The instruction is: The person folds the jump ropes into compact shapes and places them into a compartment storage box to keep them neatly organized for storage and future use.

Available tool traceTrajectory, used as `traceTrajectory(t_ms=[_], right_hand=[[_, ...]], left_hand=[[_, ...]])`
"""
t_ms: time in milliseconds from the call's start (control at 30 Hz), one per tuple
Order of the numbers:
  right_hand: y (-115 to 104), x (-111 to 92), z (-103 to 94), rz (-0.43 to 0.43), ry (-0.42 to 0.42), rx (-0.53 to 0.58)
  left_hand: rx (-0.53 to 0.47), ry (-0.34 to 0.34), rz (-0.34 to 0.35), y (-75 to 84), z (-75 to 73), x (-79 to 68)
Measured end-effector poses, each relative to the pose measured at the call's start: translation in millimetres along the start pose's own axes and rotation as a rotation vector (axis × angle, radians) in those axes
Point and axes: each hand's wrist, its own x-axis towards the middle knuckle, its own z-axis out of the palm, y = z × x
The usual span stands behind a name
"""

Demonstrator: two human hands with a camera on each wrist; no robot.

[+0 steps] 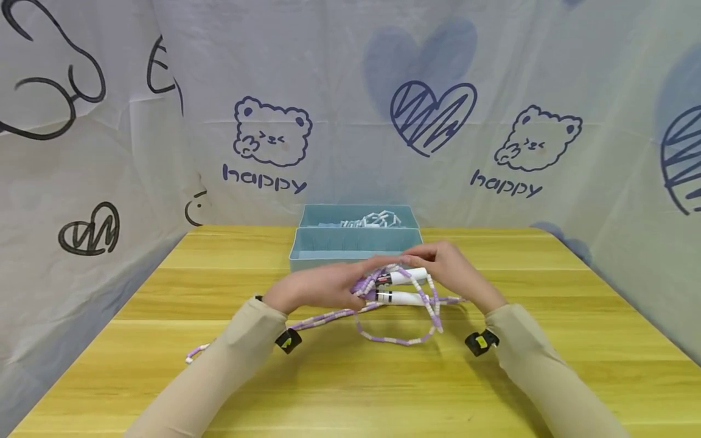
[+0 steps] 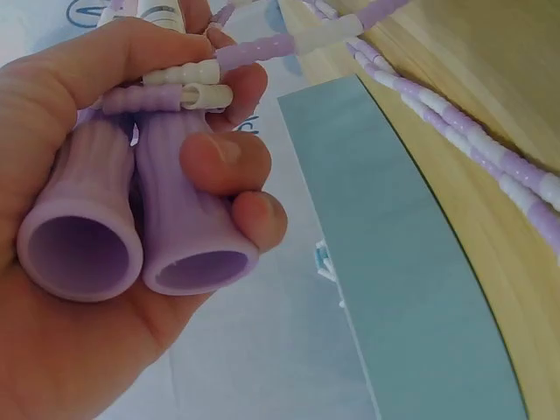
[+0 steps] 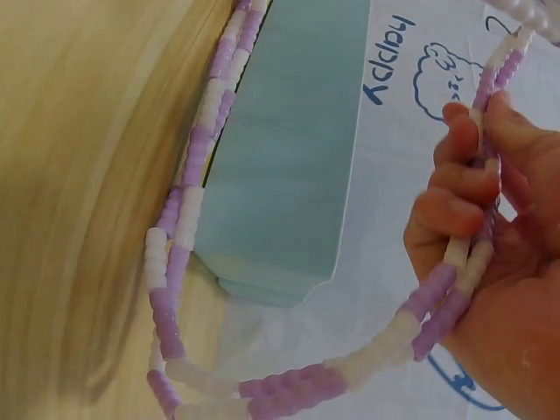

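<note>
A beaded jump rope in purple and white is held between both hands above the table. My left hand grips its two handles side by side; the flared purple ends face the left wrist camera. Some beaded cord crosses the handles beneath the left fingers. Beside them, the right hand holds a doubled length of the cord, its fingers curled round the strands in the right wrist view. One loop hangs below the handles, and more cord trails across the table to the left.
Behind the hands stands a light blue divided box on the wooden table. A white beaded rope lies in its rear compartment. A white cloth with drawn bears and hearts hangs behind the table.
</note>
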Motion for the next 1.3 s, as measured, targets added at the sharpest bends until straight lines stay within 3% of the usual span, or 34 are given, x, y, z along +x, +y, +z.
traceTrajectory(t_ms=[100, 233, 400, 600, 700, 767, 867, 967, 1033, 1133, 1300], right_hand=[[5, 1, -0.2, -0.043, -0.029, 0.044], [12, 2, 1.8, -0.091, -0.066, 0.088], [13, 1, 2.9, -0.059, -0.080, 0.098], [5, -3, -8.7, -0.026, -0.050, 0.200], [0, -6, -16.4, -0.029, -0.124, 0.264], [0, -7, -19.9, -0.028, -0.215, 0.298], [2, -8, -21.3, -0.014, -0.339, 0.291], [4, -7, -17.6, -0.007, -0.382, 0.251], [4, -5, -13.8, -0.003, -0.360, 0.258], [1, -3, -8.2, -0.017, -0.260, 0.287], [-4, -3, -3.6, -0.017, -0.086, 0.372]], left_hand=[[0.027, 0.000, 0.015, -1.7, -1.7, -0.5], [-0.022, 0.014, -0.003, -2.1, -3.4, -1.8], [-0.077, 0.036, -0.020, -3.0, -7.0, -4.2], [-0.096, 0.071, -0.049, -10.2, -14.8, -6.9], [-0.089, 0.106, -0.070, -15.4, -18.7, -8.8], [-0.084, 0.127, -0.083, -17.9, -20.8, -10.4], [-0.071, 0.150, -0.096, -20.4, -22.1, -12.0], [-0.069, 0.164, -0.101, -21.1, -22.3, -12.6], [-0.072, 0.168, -0.103, -20.3, -22.3, -12.9], [-0.094, 0.158, -0.107, -18.6, -21.7, -12.7], [-0.144, 0.080, -0.116, -16.8, -18.6, -10.7]])
